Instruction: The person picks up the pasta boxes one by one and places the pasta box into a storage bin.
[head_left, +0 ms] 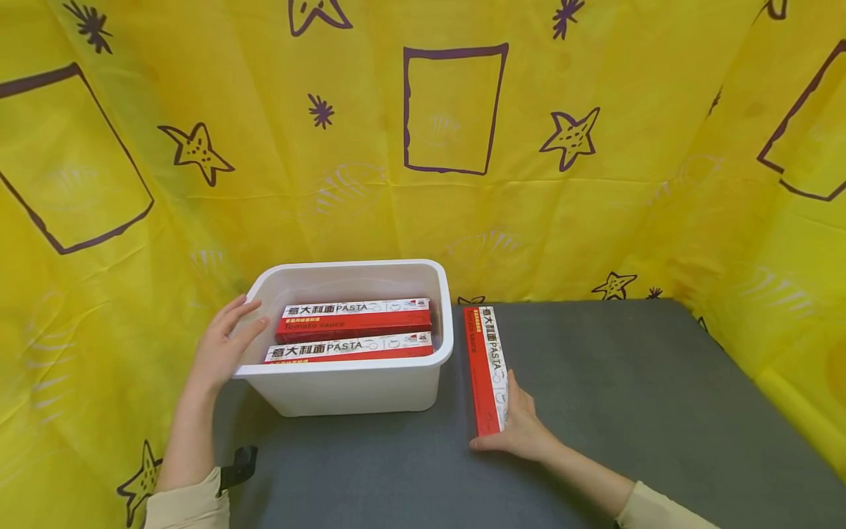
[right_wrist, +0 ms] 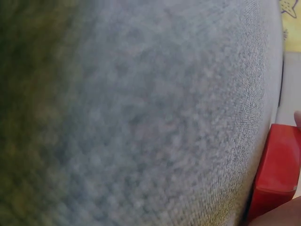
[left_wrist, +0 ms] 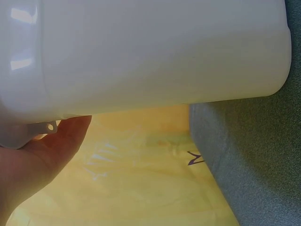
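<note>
A white plastic bin [head_left: 357, 386] stands on the table, with two red-and-white pasta boxes [head_left: 353, 323] lying inside it. My left hand [head_left: 225, 349] holds the bin's left rim, the thumb over the inner side and the fingers along the outside. In the left wrist view, part of that hand [left_wrist: 51, 150] shows below the rim, beside a small tab with a hole. To the right of the bin lies a third pasta box [head_left: 485, 375], lengthwise away from me. My right hand [head_left: 522, 430] grips its near end, thumb across the end and fingers along the right side.
The dark grey table [head_left: 615, 397] reaches out to the right of the boxes. A yellow curtain [head_left: 370, 206] with purple drawings hangs behind and on both sides, close to the bin's back. A black strap [head_left: 239, 466] sits at the left cuff.
</note>
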Demonstrator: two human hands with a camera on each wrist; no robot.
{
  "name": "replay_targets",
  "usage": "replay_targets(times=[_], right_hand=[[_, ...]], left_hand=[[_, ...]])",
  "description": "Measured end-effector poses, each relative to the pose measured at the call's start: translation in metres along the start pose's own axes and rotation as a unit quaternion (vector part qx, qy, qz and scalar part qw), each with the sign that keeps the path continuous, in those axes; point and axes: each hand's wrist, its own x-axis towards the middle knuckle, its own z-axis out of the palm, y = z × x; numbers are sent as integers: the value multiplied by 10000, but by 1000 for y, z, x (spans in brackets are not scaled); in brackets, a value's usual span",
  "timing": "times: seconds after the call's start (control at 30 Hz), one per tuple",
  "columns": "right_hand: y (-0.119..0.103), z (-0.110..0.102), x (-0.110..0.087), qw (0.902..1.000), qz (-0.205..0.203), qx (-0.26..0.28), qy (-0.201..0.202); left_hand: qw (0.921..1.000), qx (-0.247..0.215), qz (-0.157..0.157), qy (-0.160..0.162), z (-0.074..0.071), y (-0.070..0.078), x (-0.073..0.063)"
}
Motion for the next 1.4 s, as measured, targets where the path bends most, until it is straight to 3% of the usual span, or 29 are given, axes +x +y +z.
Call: replay_targets(times=[0.37, 0.57, 0.9, 1.4], right_hand=[[1, 1, -2, 9993, -198, 159, 263], [4, -2, -1, 9957, -409, 790, 259], [1, -13, -5, 9954, 14, 941, 192], [-9, -31, -14, 9956, 277, 864, 231]], left_hand=[[10000, 36, 63, 22, 0, -1, -1], [10000, 29, 57, 26, 0, -2, 0], [10000, 72, 42, 12, 0, -2, 0], [10000, 11, -17, 15, 0, 1, -1]])
